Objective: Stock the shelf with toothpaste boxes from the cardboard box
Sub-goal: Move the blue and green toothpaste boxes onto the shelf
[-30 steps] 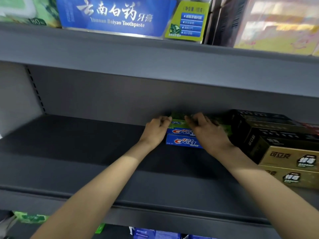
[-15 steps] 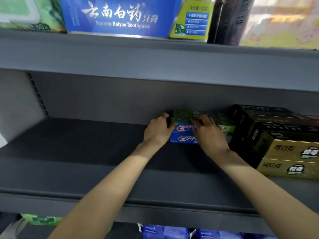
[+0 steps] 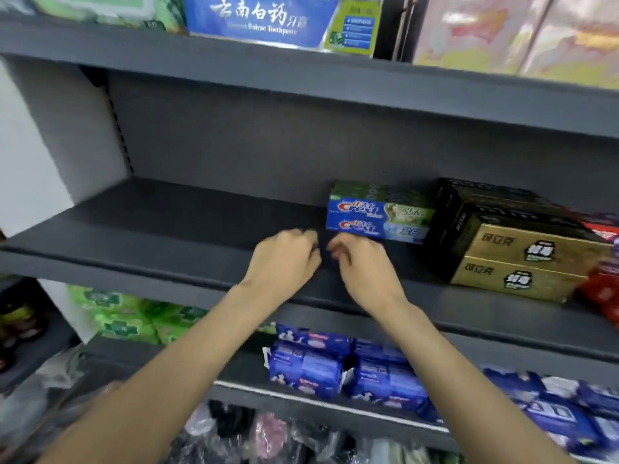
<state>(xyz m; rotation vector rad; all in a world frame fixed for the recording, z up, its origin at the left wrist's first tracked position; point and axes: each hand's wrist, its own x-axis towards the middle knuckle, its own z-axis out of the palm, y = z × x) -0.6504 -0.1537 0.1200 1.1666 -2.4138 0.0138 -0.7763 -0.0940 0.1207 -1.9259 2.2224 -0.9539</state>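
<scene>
A shop: grey shelves (image 3: 301, 95) stocked with packaged toothpaste boxes (image 3: 378, 216).

Two stacked Crest boxes (image 3: 376, 216) lie on the shelf (image 3: 187, 226) beside gold boxes (image 3: 522, 262); left hand (image 3: 284, 259) and right hand (image 3: 363, 266) hover just before them, fingers loosely curled, holding nothing.

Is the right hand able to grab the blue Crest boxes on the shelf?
Probably yes. The right hand sits just in front of the stacked Crest boxes, with only bare shelf between them. The black and gold boxes stand off to the side, not in the way.
</scene>
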